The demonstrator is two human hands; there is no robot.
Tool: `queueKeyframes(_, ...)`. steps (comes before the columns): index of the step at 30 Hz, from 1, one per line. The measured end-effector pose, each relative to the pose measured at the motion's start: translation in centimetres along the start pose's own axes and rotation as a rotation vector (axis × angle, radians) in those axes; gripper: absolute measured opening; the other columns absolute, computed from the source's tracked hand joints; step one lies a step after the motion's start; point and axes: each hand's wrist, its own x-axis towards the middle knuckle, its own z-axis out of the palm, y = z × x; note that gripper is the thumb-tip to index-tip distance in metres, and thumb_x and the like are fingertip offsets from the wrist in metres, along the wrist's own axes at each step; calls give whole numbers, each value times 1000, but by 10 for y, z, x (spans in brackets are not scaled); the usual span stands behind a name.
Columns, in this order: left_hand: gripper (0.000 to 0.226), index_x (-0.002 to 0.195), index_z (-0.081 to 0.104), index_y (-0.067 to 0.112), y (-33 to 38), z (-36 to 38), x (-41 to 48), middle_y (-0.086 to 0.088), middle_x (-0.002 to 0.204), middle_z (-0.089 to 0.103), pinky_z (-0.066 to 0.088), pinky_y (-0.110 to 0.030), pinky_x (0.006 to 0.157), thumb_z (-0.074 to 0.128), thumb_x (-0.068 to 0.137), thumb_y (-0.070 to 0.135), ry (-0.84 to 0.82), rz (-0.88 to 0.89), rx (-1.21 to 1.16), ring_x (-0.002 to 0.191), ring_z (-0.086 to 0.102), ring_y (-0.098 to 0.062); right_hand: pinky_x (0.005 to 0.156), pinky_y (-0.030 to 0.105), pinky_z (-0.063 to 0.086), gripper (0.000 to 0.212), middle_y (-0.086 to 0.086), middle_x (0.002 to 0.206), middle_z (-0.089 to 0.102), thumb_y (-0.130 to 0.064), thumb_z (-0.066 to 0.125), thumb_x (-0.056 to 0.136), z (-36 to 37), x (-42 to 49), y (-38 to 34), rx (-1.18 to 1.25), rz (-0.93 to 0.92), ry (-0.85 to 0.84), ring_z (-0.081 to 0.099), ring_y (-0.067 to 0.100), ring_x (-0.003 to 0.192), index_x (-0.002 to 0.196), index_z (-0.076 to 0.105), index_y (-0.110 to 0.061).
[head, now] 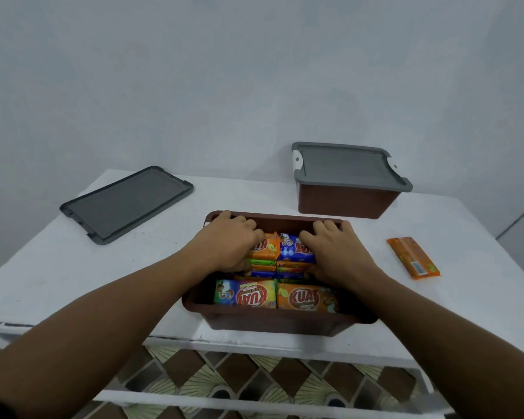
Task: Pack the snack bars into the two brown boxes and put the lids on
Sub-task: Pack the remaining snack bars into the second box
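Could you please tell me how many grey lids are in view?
2: one lid lies loose on the table's far left; the other lid sits on the far box.

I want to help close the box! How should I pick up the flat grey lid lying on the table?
Take the loose grey lid by its two long edges, coming from above. It lies flat on the white table to the left of the open brown box, with nothing on it or touching it. It has a raised rim, which should give your hands something to hook under.
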Motion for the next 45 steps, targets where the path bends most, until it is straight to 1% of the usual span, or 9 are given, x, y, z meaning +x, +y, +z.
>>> queueKeyframes(6, 80, 137, 44, 24, 2, -1, -3, -1, 133, 54, 39, -45, 107, 75, 76, 65, -19, 0, -7, 122, 52, -21, 108, 42, 34, 78, 4, 133, 51, -64, 71, 77, 3, -1, 1, -75, -3, -23, 47, 23, 124, 135, 40, -23)
queueKeyframes(12, 72, 136, 41, 20, 10, 4, -4, -6, 131, 53, 44, -43, 102, 74, 83, 56, 27, 13, 72, 119, 53, -24, 102, 41, 39, 64, 5, 126, 55, -53, 71, 82, 10, 2, -2, -147, -2, 20, 51, 23, 116, 131, 44, -21)
queueKeyframes(20, 74, 137, 41, 22, 14, 1, -8, -5, 135, 53, 46, -42, 101, 77, 81, 54, 10, -1, 1, 120, 54, -23, 109, 43, 36, 71, 5, 133, 53, -54, 72, 81, 7, -4, -6, -135, 3, -8, 49, 23, 124, 136, 41, -21)
queueKeyframes(25, 72, 130, 46, 25, 11, -19, -12, -1, 129, 54, 49, -40, 97, 78, 76, 59, -124, -74, -168, 116, 54, -20, 115, 43, 30, 78, 1, 136, 50, -60, 76, 74, -5, -4, -2, 26, 47, -104, 45, 22, 128, 136, 41, -27)
queueKeyframes(27, 51, 112, 52, 26, 3, -34, -13, 2, 117, 59, 49, -34, 84, 77, 80, 57, -164, -97, -329, 104, 57, -16, 112, 41, 34, 68, -1, 131, 52, -59, 75, 73, -15, -3, 2, 124, 49, -116, 47, 20, 124, 127, 47, -29)
queueKeyframes(30, 25, 93, 60, 22, -11, -52, -16, 2, 99, 66, 49, -35, 73, 72, 90, 44, -87, -101, -466, 90, 61, -19, 85, 31, 45, 39, -5, 115, 57, -51, 72, 82, -33, -5, 10, 268, 27, -102, 53, 15, 102, 109, 53, -30)
queueKeyframes(32, 21, 89, 62, 19, -15, -61, -15, 1, 91, 67, 47, -34, 70, 70, 93, 37, 2, -94, -504, 86, 61, -19, 74, 28, 48, 28, -9, 105, 61, -41, 68, 90, -42, -6, 16, 400, 25, -63, 58, 12, 93, 112, 59, -28)
queueKeyframes(37, 19, 84, 65, 20, 5, -78, -6, 8, 79, 67, 47, -31, 66, 71, 94, 35, 112, -54, -645, 76, 63, -13, 75, 29, 57, 10, -10, 97, 70, -30, 65, 95, -48, -11, 36, 686, 27, 87, 66, 7, 91, 103, 70, -27)
queueKeyframes(45, 13, 90, 71, 20, 63, -98, 34, 7, 82, 69, 53, -34, 71, 69, 96, 31, 153, 3, -801, 76, 64, -11, 71, 25, 54, 7, -11, 88, 72, -25, 69, 92, -32, -32, 83, 744, 77, 156, 65, 4, 85, 95, 75, -25)
